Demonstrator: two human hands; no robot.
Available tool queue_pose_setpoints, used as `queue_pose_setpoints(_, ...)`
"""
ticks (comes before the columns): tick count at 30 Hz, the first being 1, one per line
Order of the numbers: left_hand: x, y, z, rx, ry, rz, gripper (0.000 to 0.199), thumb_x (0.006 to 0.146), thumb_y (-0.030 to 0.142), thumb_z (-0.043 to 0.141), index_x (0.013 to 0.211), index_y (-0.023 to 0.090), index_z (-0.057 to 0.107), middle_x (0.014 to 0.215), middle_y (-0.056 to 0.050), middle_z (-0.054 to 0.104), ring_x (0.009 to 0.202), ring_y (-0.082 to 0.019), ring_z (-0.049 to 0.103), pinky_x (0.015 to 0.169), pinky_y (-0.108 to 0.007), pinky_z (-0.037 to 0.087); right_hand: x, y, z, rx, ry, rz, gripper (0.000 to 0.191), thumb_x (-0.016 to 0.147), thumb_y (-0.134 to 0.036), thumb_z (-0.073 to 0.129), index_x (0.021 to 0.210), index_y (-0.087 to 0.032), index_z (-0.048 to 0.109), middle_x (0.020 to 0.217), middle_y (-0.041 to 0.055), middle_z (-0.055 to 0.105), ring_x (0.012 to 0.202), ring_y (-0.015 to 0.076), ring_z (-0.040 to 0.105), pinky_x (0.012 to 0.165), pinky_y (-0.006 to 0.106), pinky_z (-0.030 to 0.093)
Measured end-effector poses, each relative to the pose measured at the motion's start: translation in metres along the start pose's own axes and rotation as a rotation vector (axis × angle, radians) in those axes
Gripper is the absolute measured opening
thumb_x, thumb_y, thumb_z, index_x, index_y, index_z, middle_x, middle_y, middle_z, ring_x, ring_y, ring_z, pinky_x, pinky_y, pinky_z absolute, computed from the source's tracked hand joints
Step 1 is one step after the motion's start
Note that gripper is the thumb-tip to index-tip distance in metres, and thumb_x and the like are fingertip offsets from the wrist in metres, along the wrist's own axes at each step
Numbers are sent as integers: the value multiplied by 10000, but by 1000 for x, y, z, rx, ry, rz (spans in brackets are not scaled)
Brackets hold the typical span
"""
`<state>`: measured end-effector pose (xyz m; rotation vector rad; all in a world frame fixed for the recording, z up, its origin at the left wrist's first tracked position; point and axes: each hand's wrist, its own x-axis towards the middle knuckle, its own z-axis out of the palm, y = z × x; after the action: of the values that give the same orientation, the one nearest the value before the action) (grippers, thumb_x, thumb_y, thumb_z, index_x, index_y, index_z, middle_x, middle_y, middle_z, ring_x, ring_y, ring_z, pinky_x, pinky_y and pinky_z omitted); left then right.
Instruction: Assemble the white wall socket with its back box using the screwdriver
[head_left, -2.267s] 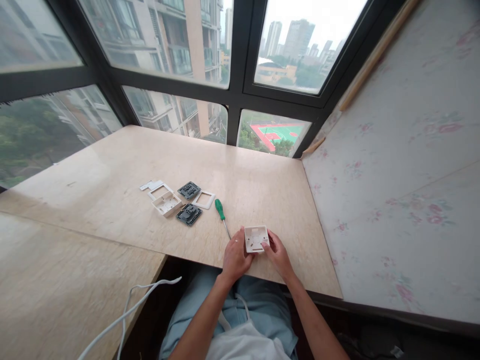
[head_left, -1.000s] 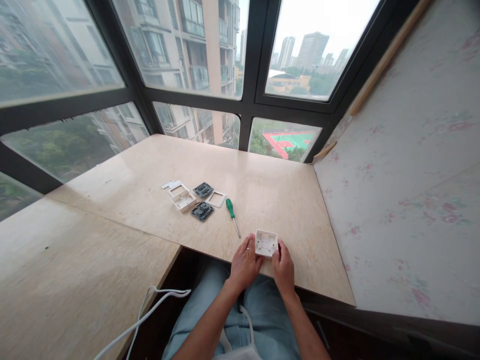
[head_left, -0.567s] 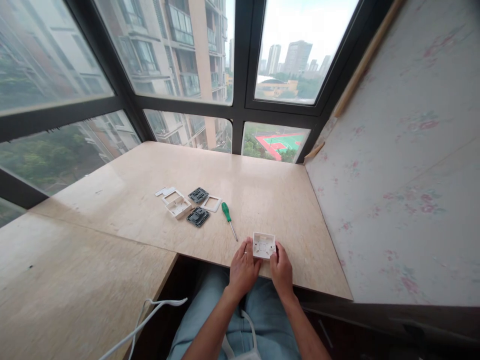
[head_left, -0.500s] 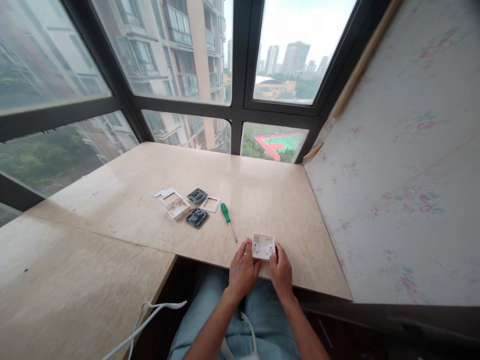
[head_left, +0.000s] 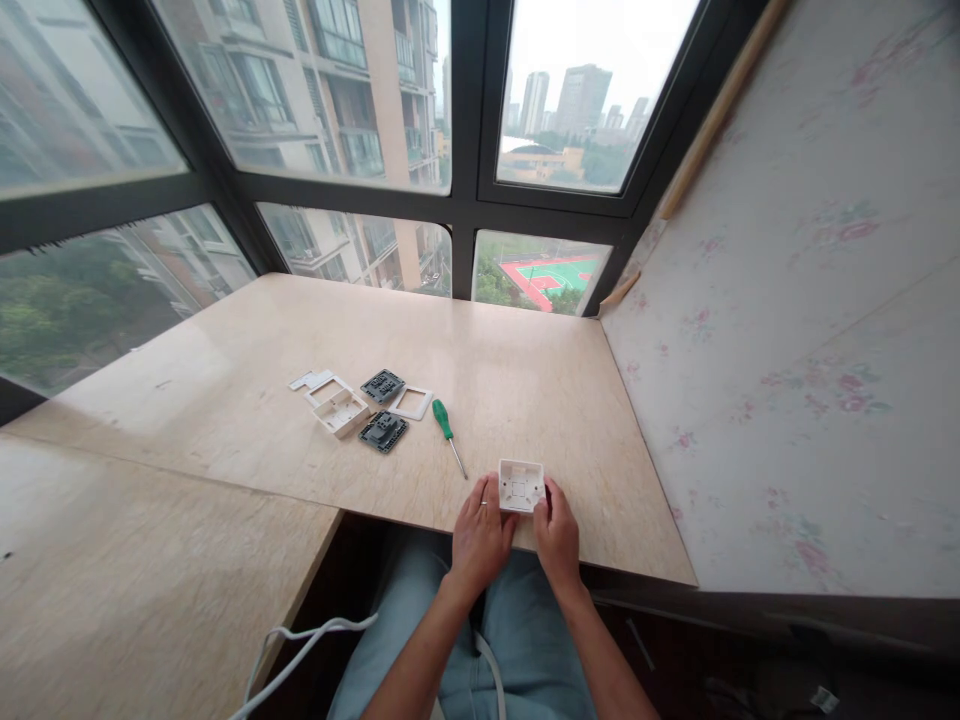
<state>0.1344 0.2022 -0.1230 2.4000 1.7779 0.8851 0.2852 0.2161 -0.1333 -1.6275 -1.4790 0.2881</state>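
Between my two hands is a white wall-switch back box [head_left: 522, 486], its hollow side facing me, near the front edge of the counter. My left hand [head_left: 480, 535] grips its left side, with a ring on one finger. Fingers of my right hand [head_left: 557, 530] close on its right side and lower corner. Just beyond my left hand lies a screwdriver [head_left: 444, 420] with a green handle, its tip pointing toward me.
Left of the screwdriver lie a second white back box [head_left: 341, 412], two dark switch modules [head_left: 383, 385], a white frame [head_left: 411, 402] and other white plates. Windows border the stone counter [head_left: 525, 370] behind; a papered wall [head_left: 750, 350] stands right. White cable [head_left: 300, 650] hangs lower left.
The whole view has shifted slightly, so the counter and its contents appear a little further left and higher. Both hands keep their hold on the box.
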Motion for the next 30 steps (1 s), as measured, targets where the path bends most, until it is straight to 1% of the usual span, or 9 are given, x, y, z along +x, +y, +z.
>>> queue_pose_setpoints(6,1,-1,-1,1,16,6,658,955,299,552,1503,59,279,1449,-159,507,1387,-303,431,1109,-409,441,0,-2,0,2,4,-5,503,967,-353,351,1265,-41,610,1236,195,654,1127,261,654,941,402,541)
queue_pose_setpoints(12,4,-1,0,-51,20,-14,648,924,296,599,1459,34,346,1413,-169,539,1376,-309,443,1127,-418,429,4,-2,0,11,2,12,508,942,-370,360,1255,-62,614,1220,186,662,1113,264,654,944,408,532)
queue_pose_setpoints(16,7,-1,-1,-196,-29,-80,645,903,292,608,1444,18,390,1408,-194,538,1397,-327,419,1160,-448,389,7,-2,-3,24,-4,29,501,918,-387,375,1244,-96,621,1220,165,665,1123,257,646,967,404,516)
queue_pose_setpoints(19,7,-3,-3,-327,-42,-103,651,879,272,613,1441,19,404,1428,-220,510,1403,-345,412,1176,-493,357,9,-3,-6,38,-12,40,523,899,-413,386,1234,-91,628,1208,163,670,1111,263,648,961,407,515)
queue_pose_setpoints(22,3,-10,-8,-416,-25,-112,672,872,284,624,1463,79,380,1419,-193,528,1352,-313,484,1139,-487,410,10,-5,-8,49,-16,54,548,886,-434,396,1226,-75,633,1198,172,672,1088,275,654,943,419,517)
queue_pose_setpoints(24,1,-20,-13,-602,43,-173,631,908,312,590,1468,124,367,1368,-172,574,1236,-253,592,1037,-424,509,11,-5,-10,55,-19,65,551,880,-445,407,1218,-75,637,1183,168,678,1078,281,656,943,428,513)
queue_pose_setpoints(26,-1,-38,-22,-778,163,-286,509,947,334,525,1410,148,426,1289,-155,619,1074,-191,672,897,-340,573,12,-5,-11,57,-22,77,552,873,-456,418,1208,-80,644,1170,162,683,1068,286,658,942,432,509)
queue_pose_setpoints(27,-1,-49,-27,-761,222,-348,446,951,339,502,1353,149,472,1237,-144,641,1031,-179,681,862,-321,579,12,-5,-11,57,-23,84,553,869,-463,423,1202,-83,649,1163,160,685,1060,289,660,937,433,509)
queue_pose_setpoints(30,2,-94,-45,-578,378,-538,340,911,285,485,1205,125,545,1170,-162,637,1040,-217,649,888,-380,558,13,-3,-11,56,-25,104,562,856,-483,437,1187,-88,660,1144,157,690,1038,298,666,921,435,511)
